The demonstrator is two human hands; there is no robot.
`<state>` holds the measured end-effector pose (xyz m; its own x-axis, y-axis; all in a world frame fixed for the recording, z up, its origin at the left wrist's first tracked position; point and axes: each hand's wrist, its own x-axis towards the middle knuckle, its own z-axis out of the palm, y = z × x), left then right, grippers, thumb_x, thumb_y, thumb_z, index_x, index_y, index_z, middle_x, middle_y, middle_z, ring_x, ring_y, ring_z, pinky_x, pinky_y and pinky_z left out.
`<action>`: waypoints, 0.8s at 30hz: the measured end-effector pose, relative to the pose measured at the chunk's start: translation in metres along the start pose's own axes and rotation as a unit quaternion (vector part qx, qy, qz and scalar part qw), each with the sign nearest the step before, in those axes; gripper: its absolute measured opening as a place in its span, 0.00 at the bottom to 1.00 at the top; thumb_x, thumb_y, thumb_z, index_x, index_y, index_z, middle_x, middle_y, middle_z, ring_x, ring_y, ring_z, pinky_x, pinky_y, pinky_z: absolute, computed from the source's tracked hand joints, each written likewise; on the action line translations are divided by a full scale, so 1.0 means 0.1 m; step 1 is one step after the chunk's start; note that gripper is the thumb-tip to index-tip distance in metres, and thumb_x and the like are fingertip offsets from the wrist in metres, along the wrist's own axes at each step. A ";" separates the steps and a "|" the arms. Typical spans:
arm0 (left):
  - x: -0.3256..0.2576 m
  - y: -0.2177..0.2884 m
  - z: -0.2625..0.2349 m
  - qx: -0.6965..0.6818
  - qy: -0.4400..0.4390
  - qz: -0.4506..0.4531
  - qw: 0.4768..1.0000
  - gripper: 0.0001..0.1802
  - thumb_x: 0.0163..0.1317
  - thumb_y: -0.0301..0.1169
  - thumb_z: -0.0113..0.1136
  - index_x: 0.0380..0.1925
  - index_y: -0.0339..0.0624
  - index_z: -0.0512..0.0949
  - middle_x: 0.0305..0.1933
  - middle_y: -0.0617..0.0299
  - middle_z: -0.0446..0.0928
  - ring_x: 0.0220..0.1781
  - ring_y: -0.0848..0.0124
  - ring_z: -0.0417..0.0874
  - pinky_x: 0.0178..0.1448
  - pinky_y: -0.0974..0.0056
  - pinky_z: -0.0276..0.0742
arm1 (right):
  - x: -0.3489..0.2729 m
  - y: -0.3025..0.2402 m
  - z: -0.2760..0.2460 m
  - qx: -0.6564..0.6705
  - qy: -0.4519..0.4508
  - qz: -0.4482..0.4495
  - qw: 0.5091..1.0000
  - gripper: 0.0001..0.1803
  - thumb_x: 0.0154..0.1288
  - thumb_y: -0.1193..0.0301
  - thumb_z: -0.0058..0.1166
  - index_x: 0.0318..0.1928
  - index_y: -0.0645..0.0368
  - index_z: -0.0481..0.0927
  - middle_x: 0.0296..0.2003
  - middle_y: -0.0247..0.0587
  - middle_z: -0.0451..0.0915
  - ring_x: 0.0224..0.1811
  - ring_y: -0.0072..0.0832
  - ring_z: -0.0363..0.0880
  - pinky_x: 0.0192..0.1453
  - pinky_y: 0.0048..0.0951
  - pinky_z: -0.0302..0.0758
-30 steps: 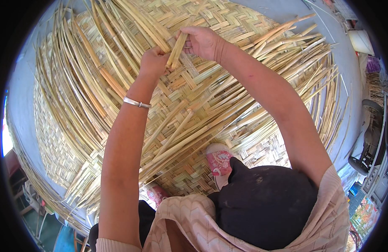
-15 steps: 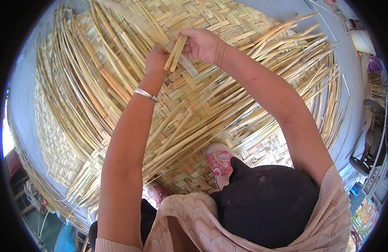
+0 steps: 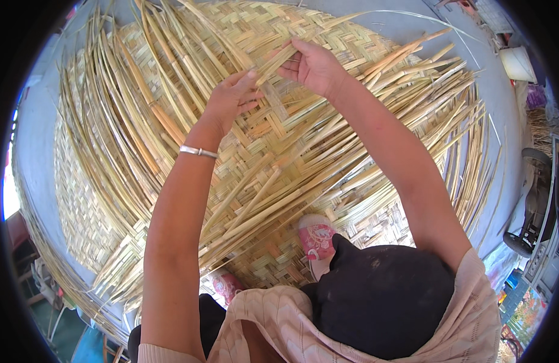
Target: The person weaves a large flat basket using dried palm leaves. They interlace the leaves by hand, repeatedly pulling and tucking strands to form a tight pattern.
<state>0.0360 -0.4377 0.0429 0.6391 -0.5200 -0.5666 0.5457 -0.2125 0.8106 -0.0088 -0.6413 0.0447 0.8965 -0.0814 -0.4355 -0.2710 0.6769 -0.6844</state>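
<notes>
Right hand [image 3: 312, 65] pinching a flat bamboo strip [image 3: 278, 60] between thumb and fingers, lifted clear of the weave and angled down toward the left. Left hand [image 3: 231, 100] just beside it, fingers loosely curled and touching the raised strip's lower end, holding nothing firmly so far as can be told; silver bangle [image 3: 198, 151] on that wrist. Both hands over the upper middle of a large woven bamboo mat [image 3: 279, 175], spread flat on a grey floor [image 3: 412, 27]. Strip probably lifted so as to open a gap for passing it over or under the crossing strips, the left hand steadying the spot where it meets the finished herringbone. Loose unwoven strip ends [image 3: 448, 85] fanning out to the right and left, lying free because not yet locked into the pattern. Pink sandal [image 3: 316, 235] planted on the mat near its lower edge, likely pinning the work against sliding; a second pink sandal [image 3: 228, 283] lower left, half covered.

Hidden or unclear: the strip's far end, lost among the other strips; the left palm, turned away; the mat's near edge, covered by the dark lap and pale patterned sleeve. Objects at the right rim bent and too small to name.
</notes>
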 end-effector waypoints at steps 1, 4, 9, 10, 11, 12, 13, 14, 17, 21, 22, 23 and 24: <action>0.01 0.01 0.00 -0.040 0.009 -0.012 0.999 0.33 0.65 0.57 0.50 0.53 0.36 0.70 0.54 0.53 0.71 0.55 0.63 0.74 0.62 0.58 0.71 | 0.01 -0.01 -0.01 -0.018 0.020 -0.015 1.000 0.11 0.74 0.65 0.39 0.41 0.57 0.73 0.42 0.47 0.81 0.43 0.33 0.81 0.48 0.33 0.79; 0.06 0.02 -0.03 -0.139 -0.017 -0.013 0.990 0.33 0.67 0.58 0.46 0.48 0.36 0.72 0.50 0.56 0.73 0.54 0.63 0.74 0.63 0.57 0.70 | 0.03 -0.07 -0.09 -0.039 0.061 -0.058 0.996 0.12 0.74 0.63 0.40 0.42 0.57 0.73 0.41 0.46 0.81 0.42 0.31 0.80 0.47 0.33 0.80; 0.13 0.04 -0.04 -0.128 -0.021 0.050 0.990 0.29 0.70 0.54 0.43 0.48 0.36 0.72 0.48 0.58 0.72 0.55 0.65 0.73 0.64 0.58 0.69 | -0.01 -0.21 -0.20 -0.015 0.196 -0.077 0.978 0.12 0.73 0.62 0.46 0.43 0.58 0.75 0.40 0.44 0.79 0.42 0.30 0.78 0.45 0.31 0.80; 0.12 0.05 -0.04 -0.093 -0.034 0.070 0.993 0.27 0.70 0.52 0.43 0.48 0.36 0.72 0.49 0.57 0.72 0.56 0.67 0.72 0.64 0.58 0.69 | -0.03 -0.18 -0.18 -0.018 0.157 -0.072 0.985 0.12 0.72 0.62 0.47 0.43 0.58 0.75 0.39 0.44 0.78 0.42 0.30 0.79 0.45 0.31 0.80; 0.11 0.05 -0.03 -0.059 -0.047 0.088 0.993 0.26 0.70 0.50 0.43 0.48 0.36 0.72 0.49 0.57 0.72 0.56 0.68 0.72 0.63 0.58 0.69 | -0.04 -0.10 -0.12 -0.022 0.142 -0.065 0.987 0.12 0.71 0.63 0.49 0.42 0.59 0.75 0.39 0.43 0.78 0.42 0.30 0.79 0.45 0.32 0.80; 0.10 0.07 -0.03 -0.040 -0.055 0.091 0.993 0.24 0.70 0.48 0.44 0.49 0.36 0.72 0.50 0.57 0.73 0.54 0.69 0.74 0.62 0.59 0.71 | -0.04 -0.02 -0.05 -0.026 0.121 -0.055 0.991 0.11 0.70 0.63 0.50 0.42 0.59 0.75 0.38 0.43 0.77 0.41 0.30 0.79 0.45 0.32 0.80; 0.08 0.12 -0.05 -0.021 -0.063 0.094 0.993 0.22 0.70 0.46 0.45 0.49 0.37 0.72 0.51 0.56 0.73 0.52 0.70 0.75 0.60 0.60 0.72 | -0.04 0.07 0.03 -0.049 0.103 -0.040 0.993 0.10 0.68 0.64 0.54 0.42 0.58 0.76 0.39 0.41 0.77 0.41 0.30 0.79 0.47 0.31 0.79; 0.06 0.15 -0.06 0.000 -0.049 0.085 0.995 0.21 0.70 0.43 0.46 0.50 0.37 0.72 0.51 0.56 0.74 0.50 0.71 0.77 0.58 0.61 0.74 | -0.06 0.14 0.09 -0.049 0.081 -0.030 0.995 0.10 0.68 0.64 0.54 0.42 0.58 0.76 0.40 0.41 0.78 0.41 0.30 0.79 0.48 0.30 0.79; -0.01 0.19 -0.03 0.046 -0.011 0.023 0.999 0.18 0.69 0.40 0.50 0.50 0.38 0.73 0.44 0.59 0.78 0.37 0.74 0.80 0.48 0.64 0.77 | -0.14 0.33 0.20 -0.037 -0.009 -0.005 0.999 0.11 0.67 0.64 0.56 0.43 0.57 0.76 0.42 0.39 0.79 0.43 0.28 0.79 0.52 0.28 0.76; -0.14 0.20 -0.03 0.165 0.051 0.023 0.985 0.16 0.68 0.39 0.52 0.44 0.36 0.77 0.32 0.62 0.80 0.27 0.76 0.78 0.38 0.69 0.76 | -0.20 0.31 0.13 0.010 0.038 -0.003 0.999 0.10 0.66 0.65 0.57 0.42 0.57 0.75 0.39 0.37 0.79 0.44 0.28 0.79 0.53 0.30 0.76; -0.17 0.19 -0.04 0.171 0.058 0.032 0.983 0.16 0.68 0.39 0.52 0.42 0.36 0.78 0.31 0.63 0.79 0.27 0.76 0.77 0.37 0.70 0.75 | -0.19 0.27 0.09 0.033 0.049 -0.019 0.998 0.10 0.66 0.66 0.57 0.42 0.57 0.75 0.38 0.37 0.79 0.44 0.28 0.79 0.53 0.31 0.77; -0.19 0.17 -0.05 0.178 0.064 0.042 0.981 0.15 0.67 0.39 0.53 0.40 0.36 0.79 0.29 0.64 0.79 0.27 0.77 0.77 0.35 0.70 0.74 | -0.20 0.23 0.06 0.053 0.073 -0.029 0.996 0.10 0.65 0.66 0.58 0.41 0.57 0.75 0.38 0.37 0.79 0.44 0.28 0.79 0.53 0.31 0.77; -0.23 0.15 -0.07 0.194 0.067 0.047 0.977 0.14 0.67 0.37 0.54 0.38 0.35 0.79 0.28 0.64 0.79 0.27 0.77 0.77 0.34 0.70 0.73 | -0.22 0.19 0.02 0.055 0.055 -0.041 0.996 0.10 0.65 0.67 0.58 0.41 0.58 0.74 0.37 0.37 0.78 0.43 0.28 0.79 0.51 0.31 0.78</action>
<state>0.0333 -0.4236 0.0668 0.7561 -0.4444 -0.4805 0.2510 -0.4812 0.8399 -0.0327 -0.6254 0.0419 0.8684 -0.2148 -0.4470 -0.1533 0.7410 -0.6538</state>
